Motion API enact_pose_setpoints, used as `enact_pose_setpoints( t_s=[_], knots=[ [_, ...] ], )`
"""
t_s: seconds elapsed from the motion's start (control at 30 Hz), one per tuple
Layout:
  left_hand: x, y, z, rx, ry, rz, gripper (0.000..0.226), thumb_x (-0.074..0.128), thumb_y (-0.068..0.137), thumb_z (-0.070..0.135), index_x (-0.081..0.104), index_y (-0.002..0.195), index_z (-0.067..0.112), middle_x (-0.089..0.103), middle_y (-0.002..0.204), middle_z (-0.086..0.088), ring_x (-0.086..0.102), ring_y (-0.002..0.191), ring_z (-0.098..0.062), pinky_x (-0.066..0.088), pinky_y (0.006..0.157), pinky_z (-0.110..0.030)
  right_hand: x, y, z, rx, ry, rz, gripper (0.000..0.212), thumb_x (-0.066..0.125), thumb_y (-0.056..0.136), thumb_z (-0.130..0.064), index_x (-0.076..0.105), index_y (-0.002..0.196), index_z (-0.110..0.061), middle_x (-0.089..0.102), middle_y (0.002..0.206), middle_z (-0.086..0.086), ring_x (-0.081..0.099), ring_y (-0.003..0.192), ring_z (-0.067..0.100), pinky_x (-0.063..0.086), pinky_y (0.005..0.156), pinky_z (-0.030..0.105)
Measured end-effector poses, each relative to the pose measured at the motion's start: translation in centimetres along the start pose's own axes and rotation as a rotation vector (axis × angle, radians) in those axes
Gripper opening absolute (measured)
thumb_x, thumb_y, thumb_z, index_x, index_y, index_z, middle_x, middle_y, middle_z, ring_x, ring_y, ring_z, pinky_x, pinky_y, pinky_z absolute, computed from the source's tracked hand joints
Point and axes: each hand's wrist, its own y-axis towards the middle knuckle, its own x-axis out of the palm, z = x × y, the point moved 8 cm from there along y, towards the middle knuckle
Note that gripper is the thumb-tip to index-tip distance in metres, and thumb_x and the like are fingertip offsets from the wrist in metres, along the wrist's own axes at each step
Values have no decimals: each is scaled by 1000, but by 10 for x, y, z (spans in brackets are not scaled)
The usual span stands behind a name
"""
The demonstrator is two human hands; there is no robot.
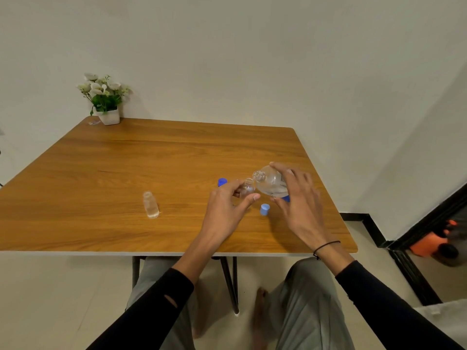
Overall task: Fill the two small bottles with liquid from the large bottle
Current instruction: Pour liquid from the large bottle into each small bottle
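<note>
My left fingers (236, 188) and thumb pinch a small uncapped bottle (247, 188), holding it tilted just off the wooden table (126, 157). My right hand (297, 198) curls around the large clear bottle (270, 184), tipped so its open mouth meets the small one's neck. A pale blue cap (264, 209) sits at six o'clock of them, a darker blue cap (222, 182) at nine. The other small bottle (150, 204) stands upright, uncapped, well apart at nine o'clock. A potted plant (104, 99) sits at the far left corner.
</note>
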Motion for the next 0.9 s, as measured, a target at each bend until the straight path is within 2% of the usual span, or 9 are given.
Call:
enact_pose_setpoints(
  t_s=[0.07,0.13,0.27,0.37,0.53,0.73,0.9],
  knots=[
    [-1,1,-1,15,47,-2,22,82,92,36,75,106,21,69,82,13,67,90,-3,50,75,-11,-1,0,0,-10,-22,-2,88,86,83,-14,38,152,-42,52,145,-4,47,130,24,52,92,54],
    [-2,1,-2,17,69,-10,18,82,91,38,72,99,26,67,79,19,67,91,1,48,79,-9,-1,0,0,-17,-42,-4,89,86,83,-15,37,152,-42,53,145,-4,48,130,25,51,93,53],
    [-3,0,-1,22,85,-29,18,83,90,38,75,103,29,64,75,24,64,87,9,45,78,-6,-2,-1,-1,-36,-105,0,89,87,82,-16,39,152,-40,54,144,-3,49,128,26,50,93,53],
    [-4,-1,0,29,96,-44,15,82,90,38,68,95,38,62,74,27,63,83,7,46,76,-10,-2,-2,-1,-49,-139,1,87,87,82,-17,39,152,-39,54,144,-4,50,127,26,50,92,54],
    [-3,-4,1,38,94,-57,16,81,91,36,66,97,38,64,76,23,63,90,4,46,76,-12,-4,-4,-5,-78,-205,15,86,86,82,-16,39,151,-38,56,142,0,52,126,30,49,94,57],
    [2,-8,-5,26,127,-69,31,81,91,37,54,79,48,66,78,17,65,89,-7,50,77,-20,-3,-6,-6,-89,-290,6,85,87,81,-17,43,151,-36,57,142,2,52,126,32,47,95,58],
    [4,-11,-7,12,123,-85,29,81,92,34,56,82,45,63,76,18,62,87,-2,45,73,-13,-1,-6,-5,-96,-358,-11,84,88,81,-21,45,152,-36,58,141,3,53,124,33,49,93,57]
  ],
)
